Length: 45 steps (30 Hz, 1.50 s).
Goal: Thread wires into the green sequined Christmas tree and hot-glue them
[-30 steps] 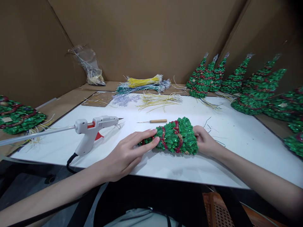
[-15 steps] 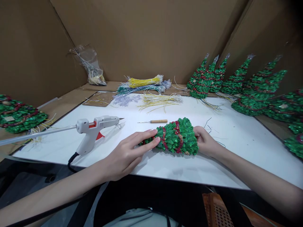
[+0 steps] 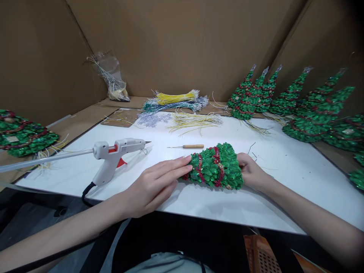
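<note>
A green glittery tree (image 3: 214, 167) with red garlands lies on its side near the front of the white table. My left hand (image 3: 159, 184) is closed round its narrow end, hiding the tip. At the wide base, my right hand (image 3: 250, 170) has its fingers curled against the underside, partly hidden by the tree. Just behind the tree lies an awl (image 3: 193, 146) with a wooden handle. To the left stands a white glue gun (image 3: 110, 159) with a red trigger and a long glue stick in its back.
Yellow and green wire bundles (image 3: 178, 99), loose yellow wires (image 3: 196, 120) and clear pieces (image 3: 153, 119) lie at the back. A plastic bag (image 3: 112, 77) leans in the left corner. Several trees (image 3: 307, 121) stand at right, another tree (image 3: 24, 134) at far left.
The tree in my hands has shifted slightly to the right, along with my right hand. More of its narrow end is covered by my left hand. The view has shifted slightly.
</note>
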Tool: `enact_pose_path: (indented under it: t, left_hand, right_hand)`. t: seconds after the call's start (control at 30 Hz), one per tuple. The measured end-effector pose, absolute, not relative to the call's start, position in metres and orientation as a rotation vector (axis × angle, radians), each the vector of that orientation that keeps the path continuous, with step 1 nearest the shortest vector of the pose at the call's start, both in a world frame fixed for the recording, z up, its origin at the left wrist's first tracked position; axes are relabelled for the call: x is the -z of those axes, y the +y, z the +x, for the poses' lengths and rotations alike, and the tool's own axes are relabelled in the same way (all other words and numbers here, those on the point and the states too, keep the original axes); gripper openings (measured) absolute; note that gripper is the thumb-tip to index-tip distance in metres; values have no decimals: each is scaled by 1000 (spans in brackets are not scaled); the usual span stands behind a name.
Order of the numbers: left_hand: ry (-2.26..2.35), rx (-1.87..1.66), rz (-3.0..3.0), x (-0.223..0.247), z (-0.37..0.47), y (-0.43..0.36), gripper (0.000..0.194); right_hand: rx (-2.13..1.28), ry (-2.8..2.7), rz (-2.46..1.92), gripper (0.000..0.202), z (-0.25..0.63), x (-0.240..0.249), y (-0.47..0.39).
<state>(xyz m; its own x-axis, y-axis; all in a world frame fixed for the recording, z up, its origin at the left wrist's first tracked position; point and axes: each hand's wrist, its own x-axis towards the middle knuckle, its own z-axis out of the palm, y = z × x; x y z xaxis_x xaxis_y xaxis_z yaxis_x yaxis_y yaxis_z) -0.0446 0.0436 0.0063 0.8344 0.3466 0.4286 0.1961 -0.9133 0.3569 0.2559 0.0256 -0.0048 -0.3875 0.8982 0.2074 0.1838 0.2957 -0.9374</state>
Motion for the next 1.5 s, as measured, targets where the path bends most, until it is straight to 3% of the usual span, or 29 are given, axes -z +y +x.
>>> enact_pose_path:
  t: [0.33,0.77,1.5]
  left_hand:
    - [442,-720,2804,-8,-44,38,52]
    - [465,-603,2650,-13,-46,31,56]
    - [568,-475,2456,-16,-46,28,56]
  right_hand:
    - [-1301,-1793,-961,20,256,-8,27]
    - [-1527,-1888,-989,33,266,-20,37]
    - [-1563,-1638,-1131,47,273,-9,28]
